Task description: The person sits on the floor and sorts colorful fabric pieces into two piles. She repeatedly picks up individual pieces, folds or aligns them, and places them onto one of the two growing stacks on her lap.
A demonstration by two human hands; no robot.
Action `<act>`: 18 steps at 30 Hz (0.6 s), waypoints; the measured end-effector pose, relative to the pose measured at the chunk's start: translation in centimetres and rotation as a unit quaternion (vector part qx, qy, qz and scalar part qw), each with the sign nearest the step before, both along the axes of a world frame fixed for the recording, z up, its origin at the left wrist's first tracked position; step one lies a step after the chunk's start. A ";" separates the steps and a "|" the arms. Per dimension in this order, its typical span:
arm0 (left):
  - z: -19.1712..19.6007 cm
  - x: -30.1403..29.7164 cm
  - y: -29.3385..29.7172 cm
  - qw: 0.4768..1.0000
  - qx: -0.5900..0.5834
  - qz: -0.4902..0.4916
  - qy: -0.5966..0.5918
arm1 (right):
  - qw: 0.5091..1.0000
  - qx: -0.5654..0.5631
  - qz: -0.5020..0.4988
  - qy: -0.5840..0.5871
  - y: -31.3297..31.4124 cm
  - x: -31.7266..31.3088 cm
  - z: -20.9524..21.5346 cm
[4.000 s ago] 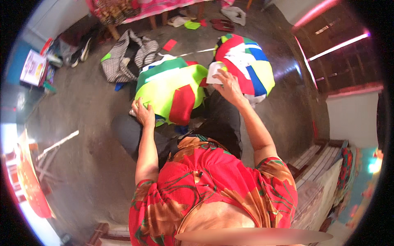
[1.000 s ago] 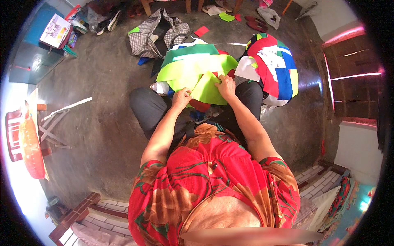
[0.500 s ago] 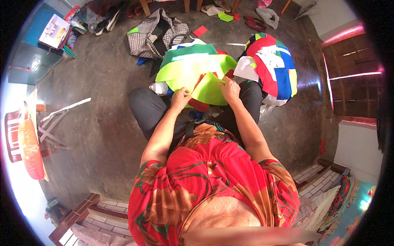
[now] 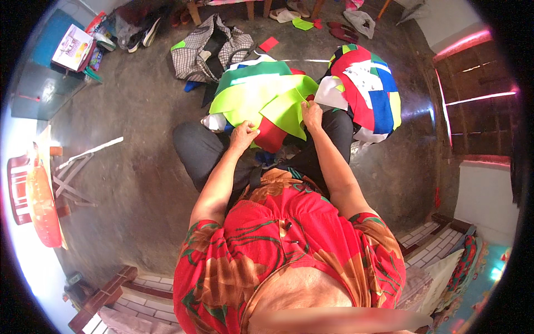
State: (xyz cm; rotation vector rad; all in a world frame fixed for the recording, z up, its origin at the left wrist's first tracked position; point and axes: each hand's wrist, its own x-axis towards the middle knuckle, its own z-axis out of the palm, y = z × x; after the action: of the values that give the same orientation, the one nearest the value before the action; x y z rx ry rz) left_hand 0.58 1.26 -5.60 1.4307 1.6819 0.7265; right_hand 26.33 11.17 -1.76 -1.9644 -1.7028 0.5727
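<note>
Lime-green fabric pieces [image 4: 242,104] lie over my lap and legs, on top of a dark green piece [image 4: 245,79]. My left hand [image 4: 243,136] is closed in a pinch at the near left edge of the lime cloth. With its fingers, my right hand [image 4: 312,114] grips the right edge of a loose lime piece [image 4: 285,110], which spreads across the other cloth. A red fabric piece [image 4: 271,135] shows between my hands, under the lime edge. To the right of my right knee sits a rounded patchwork bundle [image 4: 361,103] of red, blue, white and yellow-green pieces.
A checked bag [image 4: 192,58] lies open beyond my left knee, with a small red scrap [image 4: 269,44] near it. Shoes [image 4: 345,32] and a white plastic bag [image 4: 360,23] are on the far floor. A blue cabinet [image 4: 41,86] stands at the left.
The loose lime piece has been shifted and spread out, its folded corner now lying away to the upper right. More of the red piece shows. My right hand has moved slightly.
</note>
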 end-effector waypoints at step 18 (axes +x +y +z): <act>-0.1 -0.2 0.0 0.999 -0.015 0.008 -0.033 | 0.938 0.104 0.214 -0.251 -4.7 -3.4 5.4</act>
State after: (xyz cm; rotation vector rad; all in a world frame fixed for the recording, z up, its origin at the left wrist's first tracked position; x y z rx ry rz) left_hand 0.43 1.23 -5.75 1.3601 1.6477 0.7459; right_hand 22.93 6.44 3.64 -1.6800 -2.4236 0.0066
